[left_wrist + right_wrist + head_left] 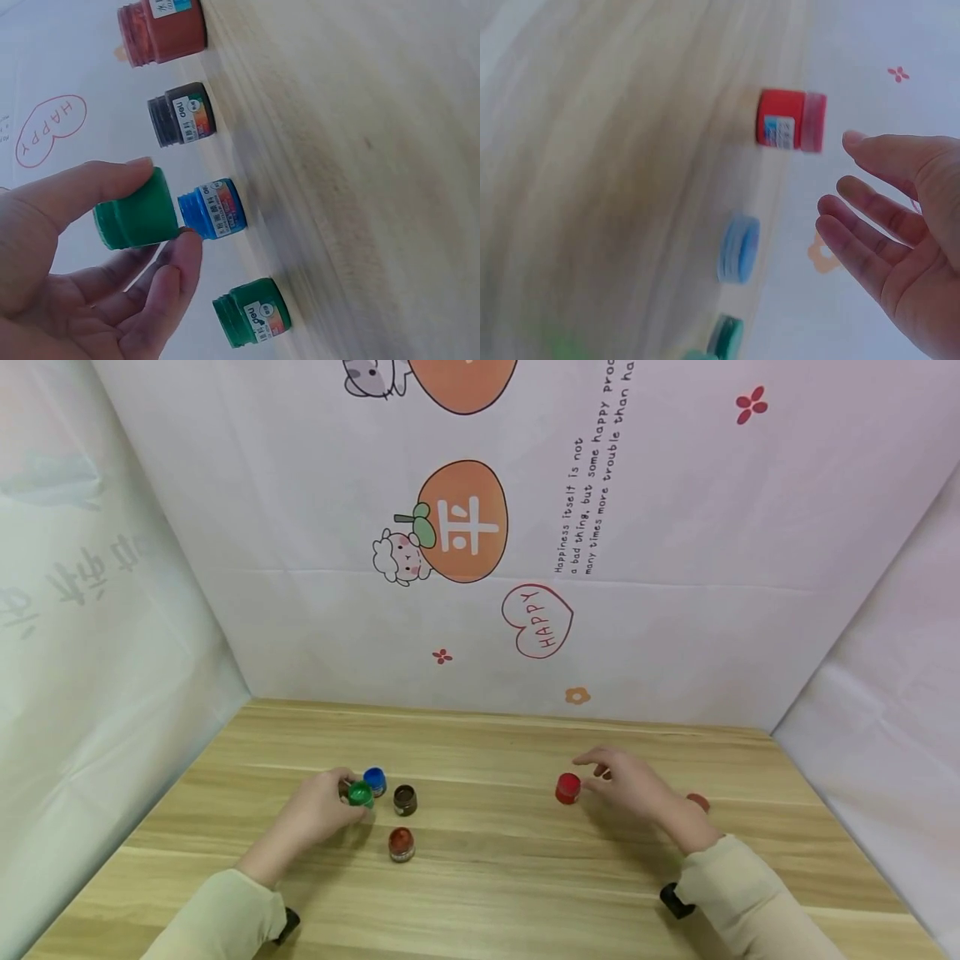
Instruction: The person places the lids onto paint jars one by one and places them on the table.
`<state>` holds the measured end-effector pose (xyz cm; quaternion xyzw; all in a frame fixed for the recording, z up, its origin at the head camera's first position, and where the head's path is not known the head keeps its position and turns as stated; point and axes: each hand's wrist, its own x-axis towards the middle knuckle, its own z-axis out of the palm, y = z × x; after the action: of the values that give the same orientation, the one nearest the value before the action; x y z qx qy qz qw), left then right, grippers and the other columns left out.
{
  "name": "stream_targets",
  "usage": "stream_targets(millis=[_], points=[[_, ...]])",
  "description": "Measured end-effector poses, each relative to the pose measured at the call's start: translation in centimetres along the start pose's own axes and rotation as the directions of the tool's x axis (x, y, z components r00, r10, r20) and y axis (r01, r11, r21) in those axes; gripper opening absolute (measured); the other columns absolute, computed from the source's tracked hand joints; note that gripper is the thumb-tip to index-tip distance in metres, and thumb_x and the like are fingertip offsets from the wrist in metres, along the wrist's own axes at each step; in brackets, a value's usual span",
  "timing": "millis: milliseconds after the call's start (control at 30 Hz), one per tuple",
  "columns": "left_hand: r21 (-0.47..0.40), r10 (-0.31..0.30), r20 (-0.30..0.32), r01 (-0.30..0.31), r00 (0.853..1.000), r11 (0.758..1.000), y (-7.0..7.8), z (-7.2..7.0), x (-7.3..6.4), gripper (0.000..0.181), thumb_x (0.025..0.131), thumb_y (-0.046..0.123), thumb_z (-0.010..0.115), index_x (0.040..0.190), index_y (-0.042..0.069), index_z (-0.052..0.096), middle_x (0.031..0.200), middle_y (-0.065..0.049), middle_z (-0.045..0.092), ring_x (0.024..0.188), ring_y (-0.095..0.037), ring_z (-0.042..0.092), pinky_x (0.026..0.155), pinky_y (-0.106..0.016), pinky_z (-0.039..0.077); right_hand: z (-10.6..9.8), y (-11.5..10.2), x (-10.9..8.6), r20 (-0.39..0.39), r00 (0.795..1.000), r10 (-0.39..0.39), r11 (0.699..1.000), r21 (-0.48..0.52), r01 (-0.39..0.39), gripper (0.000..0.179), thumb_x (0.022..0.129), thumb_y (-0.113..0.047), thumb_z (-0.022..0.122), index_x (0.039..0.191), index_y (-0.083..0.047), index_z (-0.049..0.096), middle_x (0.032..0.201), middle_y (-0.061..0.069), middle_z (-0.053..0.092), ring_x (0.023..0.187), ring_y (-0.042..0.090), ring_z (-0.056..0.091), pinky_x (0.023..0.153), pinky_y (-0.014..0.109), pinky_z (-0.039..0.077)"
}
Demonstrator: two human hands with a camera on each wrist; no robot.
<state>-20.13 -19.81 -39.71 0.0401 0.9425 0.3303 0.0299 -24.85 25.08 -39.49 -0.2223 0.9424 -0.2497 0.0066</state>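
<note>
In my left hand [112, 277] a small green paint jar [142, 210] is pinched between thumb and fingers, raised above the table. Beside it stand an uncapped blue paint jar [375, 781], a dark brown one [405, 799] and a reddish-brown one [401, 843]. A second green paint jar [253, 313] shows in the left wrist view, by the fingers. My right hand [626, 782] hovers near a red paint jar [786, 120], its fingers loosely bent and spread. The right wrist view shows a gap between that hand and the jar.
A reddish-brown lid [698, 802] lies partly behind the right wrist. Blue lid [739, 249] and green lid [726, 337] appear below the red jar in the right wrist view. The wooden table [510, 893] ends at a printed white backdrop [675, 610], with white sheets at both sides.
</note>
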Motion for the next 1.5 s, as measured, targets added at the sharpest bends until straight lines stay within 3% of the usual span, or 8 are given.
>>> stream_targets(millis=[300,567,800,1200,1500], points=[[-0.110,-0.002,-0.032,-0.001,0.999,0.994,0.5,-0.1,0.0,0.046,0.085,0.019,0.083,0.119,-0.006,0.065,0.096,-0.009,0.066,0.082,-0.021,0.061,0.068,-0.036,0.054,-1.8,1.7,-1.3,-0.032,0.999,0.021,1.000,-0.014,-0.021,0.034,0.099,-0.009,0.068,0.130,0.002,0.067,0.125,0.019,0.066,0.098,0.028,0.066,0.083,0.048,0.056],[-0.201,0.006,-0.074,-0.021,0.997,0.979,1.1,0.3,0.0,0.052,0.085,0.021,0.085,0.125,-0.006,0.065,0.104,-0.010,0.070,0.091,-0.024,0.068,0.075,-0.041,0.057,-2.9,3.5,-2.6,-0.068,0.996,0.050,0.999,-0.012,-0.051,0.033,0.099,-0.008,0.067,0.129,0.005,0.066,0.121,0.023,0.068,0.096,0.031,0.067,0.080,0.049,0.057],[-0.298,-0.021,-0.082,-0.005,0.996,0.955,1.8,0.9,0.2,0.049,0.085,0.018,0.085,0.125,-0.004,0.067,0.110,-0.012,0.071,0.096,-0.026,0.068,0.081,-0.040,0.057,-2.6,5.5,-3.2,-0.091,0.995,0.039,0.998,-0.035,-0.043,0.032,0.093,0.000,0.070,0.123,0.010,0.068,0.119,0.027,0.067,0.088,0.028,0.068,0.072,0.043,0.058],[-0.389,-0.010,-0.043,-0.007,0.999,0.921,3.6,2.1,0.7,0.049,0.084,0.015,0.086,0.127,-0.003,0.068,0.110,-0.010,0.070,0.097,-0.023,0.066,0.079,-0.036,0.056,-1.5,7.8,-3.3,-0.027,0.984,0.174,0.983,-0.050,-0.175,0.035,0.092,-0.004,0.075,0.123,0.009,0.067,0.118,0.029,0.065,0.099,0.041,0.065,0.080,0.053,0.056],[-0.414,0.023,-0.034,-0.035,0.999,0.910,4.6,3.0,1.1,0.050,0.082,0.015,0.088,0.123,-0.002,0.065,0.109,-0.011,0.070,0.096,-0.024,0.069,0.081,-0.038,0.058,-1.5,8.0,-2.9,-0.003,0.984,0.181,0.982,-0.059,-0.180,0.036,0.090,-0.003,0.076,0.122,0.011,0.067,0.117,0.029,0.066,0.098,0.041,0.065,0.079,0.052,0.057]])
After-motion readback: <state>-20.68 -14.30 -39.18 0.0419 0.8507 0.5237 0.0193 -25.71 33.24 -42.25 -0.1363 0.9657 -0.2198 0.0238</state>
